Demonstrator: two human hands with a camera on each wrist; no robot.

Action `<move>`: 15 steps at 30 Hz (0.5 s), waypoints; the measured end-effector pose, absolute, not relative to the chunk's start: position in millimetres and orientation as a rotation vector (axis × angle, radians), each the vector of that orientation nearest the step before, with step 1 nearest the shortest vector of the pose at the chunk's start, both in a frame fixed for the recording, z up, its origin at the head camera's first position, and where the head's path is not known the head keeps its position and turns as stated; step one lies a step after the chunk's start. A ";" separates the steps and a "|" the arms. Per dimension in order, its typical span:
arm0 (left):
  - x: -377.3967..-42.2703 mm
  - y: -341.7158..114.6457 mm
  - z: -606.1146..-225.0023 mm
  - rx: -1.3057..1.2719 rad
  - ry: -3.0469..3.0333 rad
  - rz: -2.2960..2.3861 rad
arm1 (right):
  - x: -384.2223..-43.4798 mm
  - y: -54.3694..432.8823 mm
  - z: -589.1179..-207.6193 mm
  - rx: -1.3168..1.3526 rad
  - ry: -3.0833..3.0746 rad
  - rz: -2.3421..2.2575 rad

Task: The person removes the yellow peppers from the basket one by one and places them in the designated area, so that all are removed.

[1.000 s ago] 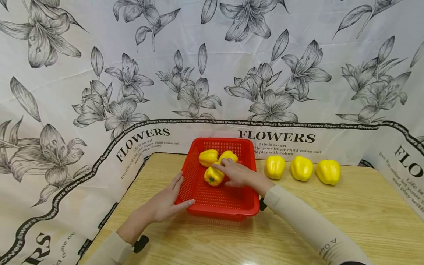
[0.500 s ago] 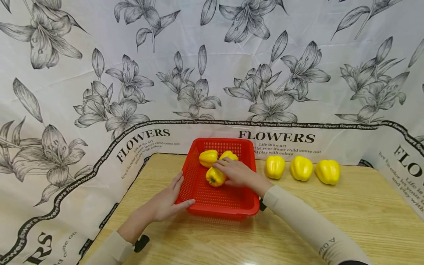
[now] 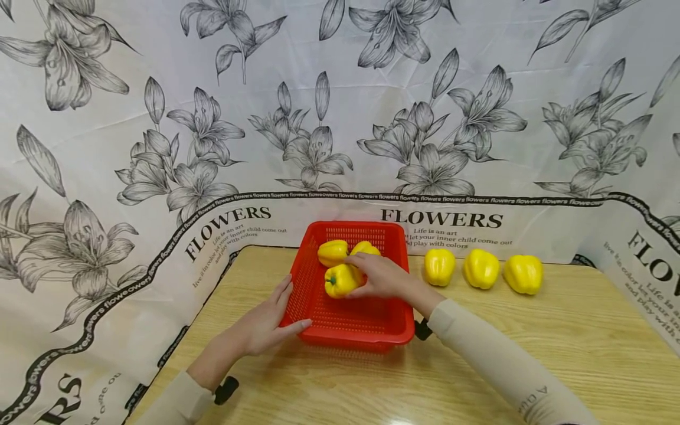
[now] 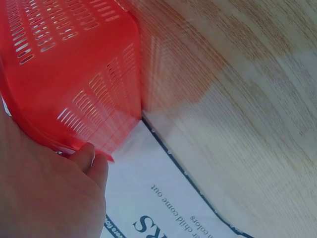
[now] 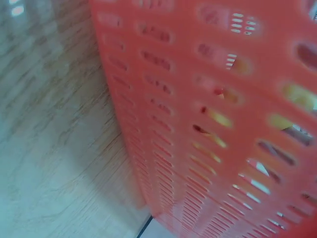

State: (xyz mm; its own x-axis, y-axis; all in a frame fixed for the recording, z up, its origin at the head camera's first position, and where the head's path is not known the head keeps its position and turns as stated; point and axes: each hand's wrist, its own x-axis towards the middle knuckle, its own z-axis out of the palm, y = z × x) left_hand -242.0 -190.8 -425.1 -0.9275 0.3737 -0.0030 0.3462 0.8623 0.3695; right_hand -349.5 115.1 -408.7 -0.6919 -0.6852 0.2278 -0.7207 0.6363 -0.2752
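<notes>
Glossy yellow pepper (image 3: 340, 281), green stem to left, was inside red basket (image 3: 356, 338); we saw right hand (image 3: 383, 276) pinching it between thumb and fingers. Left hand (image 3: 260, 327) spread along basket's rim. Light wood-grain surface (image 3: 584, 324) carried three more peppers (image 3: 481, 269) in row. On white lily-print cloth (image 3: 303, 50) behind, we read "FLOWERS", "Life is an art".

Pale cloth (image 3: 303, 47) as backdrop, behind desk and along left and right sides, faint creases. Large grey-black line-drawn lilies (image 3: 432, 171) over upper part. Below them, black band (image 3: 340, 195) with small repeated "flowers" in white, sloping down at both sides. Under band, bold "FLOWERS" (image 3: 441, 218), smaller lines (image 3: 459, 241) beneath. Desk (image 3: 574, 330): light yellowish wood grain, far edge close against cloth. Bright glare (image 3: 398, 421) at desk's near side.
</notes>
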 end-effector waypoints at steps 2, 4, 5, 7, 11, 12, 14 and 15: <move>-241.9 -190.9 -426.3 0.566 2.955 0.567 | -347.5 117.2 -408.6 1.164 -2.757 0.619; -241.4 -191.1 -426.7 0.562 2.951 0.569 | -345.2 119.5 -409.0 1.148 -2.749 0.705; -240.9 -191.2 -426.6 0.562 2.950 0.567 | -343.8 120.6 -409.1 1.138 -2.746 0.740; -240.1 -191.0 -426.3 0.564 2.947 0.573 | -340.5 122.7 -408.2 1.103 -2.742 0.832; -239.6 -190.2 -425.5 0.572 2.942 0.589 | -334.3 127.4 -403.3 1.016 -2.728 0.995; -239.7 -190.0 -425.4 0.575 2.943 0.593 | -333.5 129.1 -401.9 0.993 -2.727 1.033; -240.1 -189.7 -424.5 0.578 2.944 0.596 | -331.7 133.1 -397.5 0.941 -2.726 1.109; -240.6 -189.6 -424.2 0.581 2.948 0.591 | -330.5 135.7 -394.8 0.913 -2.727 1.158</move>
State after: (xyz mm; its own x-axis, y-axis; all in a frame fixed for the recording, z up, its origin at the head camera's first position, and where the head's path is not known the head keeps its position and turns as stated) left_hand -240.6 -189.6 -424.2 -0.9250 0.3799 -0.0030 0.3494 0.8538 0.3859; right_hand -330.5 135.7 -394.8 -0.8258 -0.5023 0.2565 -0.5334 0.5479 -0.6444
